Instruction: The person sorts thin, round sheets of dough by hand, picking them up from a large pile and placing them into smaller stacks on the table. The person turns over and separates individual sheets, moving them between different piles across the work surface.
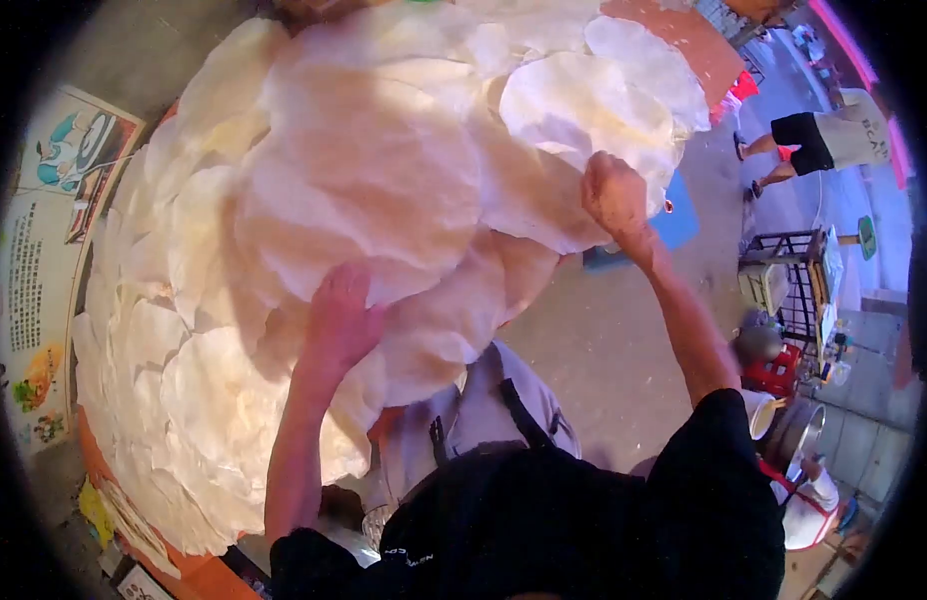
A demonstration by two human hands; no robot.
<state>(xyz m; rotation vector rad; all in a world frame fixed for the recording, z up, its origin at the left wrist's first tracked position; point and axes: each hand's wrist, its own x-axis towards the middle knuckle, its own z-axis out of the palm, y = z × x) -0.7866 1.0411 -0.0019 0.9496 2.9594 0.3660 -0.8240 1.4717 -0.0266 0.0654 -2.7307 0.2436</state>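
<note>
Many thin, round, pale sheets (364,190) overlap in a broad heap in front of me. My left hand (346,315) rests on the near edge of a large sheet, its fingers close together; whether they pinch the edge cannot be made out. Over at the right, my right hand (614,195) is closed at the edge of a pale sheet (554,200), with the fingertips hidden from view. Beyond it lies another round sheet (584,100) with a bright, creamy surface.
An illustrated sign (49,260) stands at the left. A person in black shorts (804,142) is at the upper right. Near a black metal rack (789,280) are a red crate (774,370) and pots. Another person (809,505) is at the lower right.
</note>
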